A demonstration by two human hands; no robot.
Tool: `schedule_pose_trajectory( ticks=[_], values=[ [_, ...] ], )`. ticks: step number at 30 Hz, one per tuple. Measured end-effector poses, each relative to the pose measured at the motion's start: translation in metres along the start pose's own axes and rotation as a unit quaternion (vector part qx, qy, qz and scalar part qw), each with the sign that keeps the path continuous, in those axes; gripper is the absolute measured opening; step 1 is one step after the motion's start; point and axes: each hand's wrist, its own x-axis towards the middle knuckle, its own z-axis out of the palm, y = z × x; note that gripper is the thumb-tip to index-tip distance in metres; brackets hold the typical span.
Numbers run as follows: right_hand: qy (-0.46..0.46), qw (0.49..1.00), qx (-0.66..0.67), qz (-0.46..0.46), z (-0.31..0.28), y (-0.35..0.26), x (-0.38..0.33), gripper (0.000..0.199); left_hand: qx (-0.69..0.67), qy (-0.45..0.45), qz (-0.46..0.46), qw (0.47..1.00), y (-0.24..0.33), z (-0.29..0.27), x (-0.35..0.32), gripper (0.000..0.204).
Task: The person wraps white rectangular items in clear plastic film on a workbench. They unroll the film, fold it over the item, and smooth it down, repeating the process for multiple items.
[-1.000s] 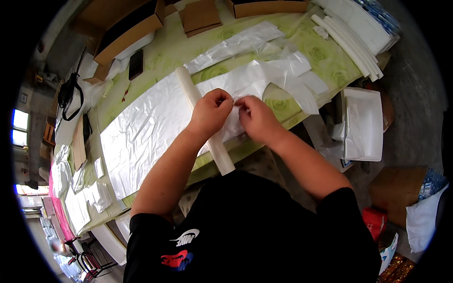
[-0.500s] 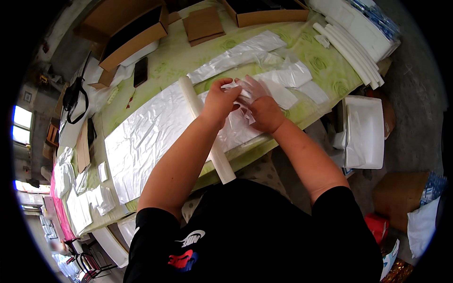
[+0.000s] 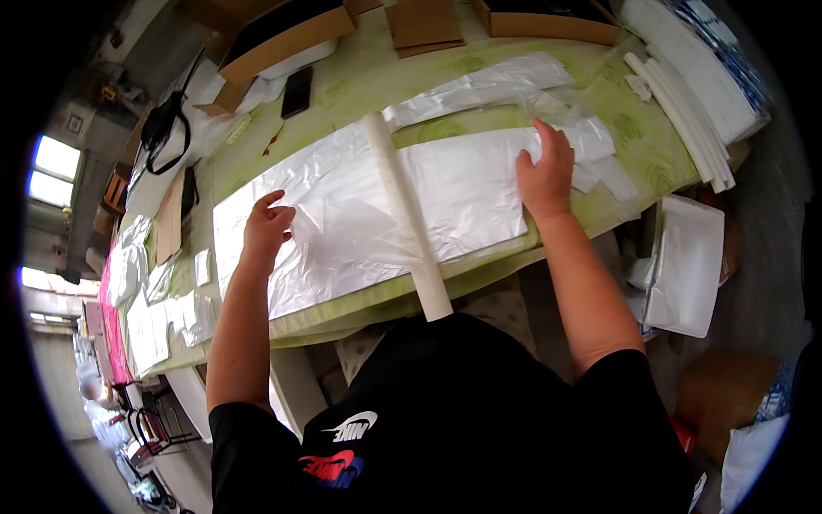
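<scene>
On the table, a long white tube (image 3: pixel 399 193) lies crosswise over a flat layer of shiny white plastic sheets (image 3: pixel 244 236). A thin, see-through plastic sheet (image 3: pixel 351 233) rises in folds to the left of the tube. My left hand (image 3: pixel 270 224) has its fingers curled at the left edge of that thin sheet and pinches it. At the right end of a smooth white plastic stack (image 3: pixel 467 184), my right hand (image 3: pixel 546 171) rests with thumb and fingers apart, holding nothing.
More white plastic strips (image 3: pixel 488 86) lie farther back. A phone (image 3: pixel 297 92), cardboard boxes (image 3: pixel 548 26) and a bundle of white tubes (image 3: pixel 685 120) surround the work. A white bin (image 3: pixel 689 265) stands beyond the table's right edge; small white packets (image 3: pixel 193 317) lie at left.
My hands, together right of the tube before, are now wide apart: the left has crossed left over the tube with the thin sheet, the right has moved right. The view has shifted.
</scene>
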Motion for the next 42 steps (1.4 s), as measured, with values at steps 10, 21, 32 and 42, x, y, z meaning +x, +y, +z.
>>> schedule_pose_trajectory(
  ticks=[10,21,32,42],
  values=[
    [-0.024,0.999,-0.033,-0.014,-0.001,0.016,-0.004,0.037,0.18,-0.013,0.426,0.886,-0.025,0.07,-0.041,0.031],
    [-0.092,0.98,0.06,-0.166,-0.028,-0.063,-0.034,0.028,0.218,-0.112,0.415,0.876,-0.031,0.081,-0.026,0.037],
    [-0.113,0.984,0.099,-0.091,-0.026,-0.084,-0.06,0.021,0.115,-0.108,0.122,0.98,-0.004,0.06,-0.008,0.025],
    [-0.138,0.976,0.098,-0.139,-0.031,-0.099,-0.062,0.023,0.186,0.054,0.404,0.894,-0.022,0.113,-0.04,0.028]
  ],
)
